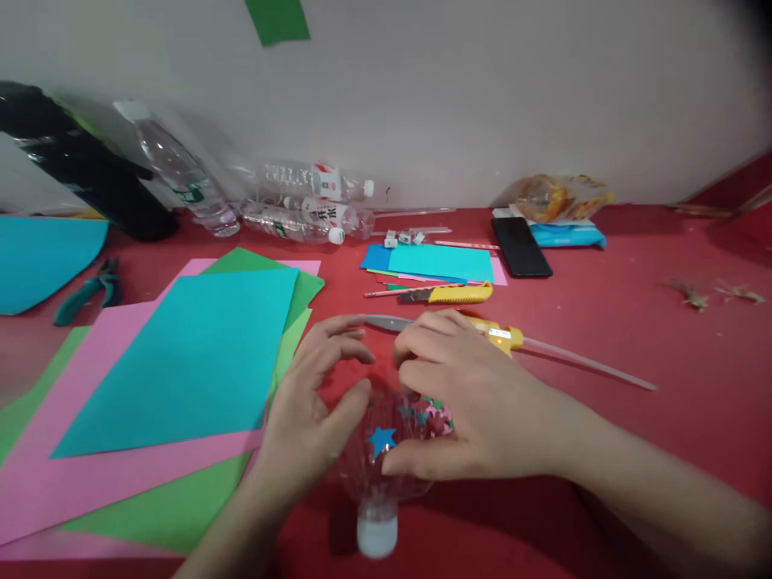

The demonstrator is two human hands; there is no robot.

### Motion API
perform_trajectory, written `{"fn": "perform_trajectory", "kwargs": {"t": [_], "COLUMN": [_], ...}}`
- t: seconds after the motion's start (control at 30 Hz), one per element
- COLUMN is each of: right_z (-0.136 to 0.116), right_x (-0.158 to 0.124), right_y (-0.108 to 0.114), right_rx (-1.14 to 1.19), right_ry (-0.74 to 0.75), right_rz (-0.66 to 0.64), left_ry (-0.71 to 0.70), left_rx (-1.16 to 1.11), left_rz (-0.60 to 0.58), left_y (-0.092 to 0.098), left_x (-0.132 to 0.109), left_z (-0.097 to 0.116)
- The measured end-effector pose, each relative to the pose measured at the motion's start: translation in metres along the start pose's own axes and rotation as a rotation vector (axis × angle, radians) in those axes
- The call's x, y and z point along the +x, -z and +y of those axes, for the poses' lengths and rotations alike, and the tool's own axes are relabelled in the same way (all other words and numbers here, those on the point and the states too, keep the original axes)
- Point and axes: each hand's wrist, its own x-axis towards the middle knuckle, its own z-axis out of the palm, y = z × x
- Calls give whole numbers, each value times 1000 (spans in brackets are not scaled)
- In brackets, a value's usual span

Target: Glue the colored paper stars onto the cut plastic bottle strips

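In front of me a clear plastic bottle piece with a white cap lies cap toward me. A blue paper star is on it. Small pink, green and blue star cutouts show beside my right palm. My right hand curls over the bottle piece, its thumb against the plastic below the blue star. My left hand is at its left side, fingers curved and apart, nothing between them. Beyond my right hand lies a yellow glue gun with a long glue stick, partly covered by that hand.
Coloured paper sheets cover the left side, with pliers behind them. A yellow utility knife, paper strips and a black phone lie further back. Plastic bottles and a black flask are along the wall.
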Motion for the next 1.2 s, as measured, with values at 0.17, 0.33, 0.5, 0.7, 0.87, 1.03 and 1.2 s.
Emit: {"fn": "perform_trajectory", "kwargs": {"t": [0.17, 0.33, 0.5, 0.7, 0.87, 1.03, 1.2], "right_z": [0, -3, 2, 13, 15, 15, 15], "right_x": [1, 5, 6, 7, 9, 10, 10], "right_y": [-1, -4, -9, -13, -23, -30, -33], "right_rx": [-44, 180, 552, 685, 693, 715, 790], "right_ry": [-6, -128, -202, -227, -296, -348, -342], "right_rz": [-119, -168, -124, -53, 3, 66, 92], "left_ry": [190, 360, 342, 364, 468, 612, 576], "left_rx": [-83, -285, -250, -19, -55, -358, -438], "left_rz": [-97, -90, -304, -220, -253, -221, -201], "left_y": [2, 11, 16, 21, 22, 17, 15], "left_x": [4, 8, 10, 15, 15, 16, 19], "left_z": [-3, -9, -15, -27, -28, -22, -21]}}
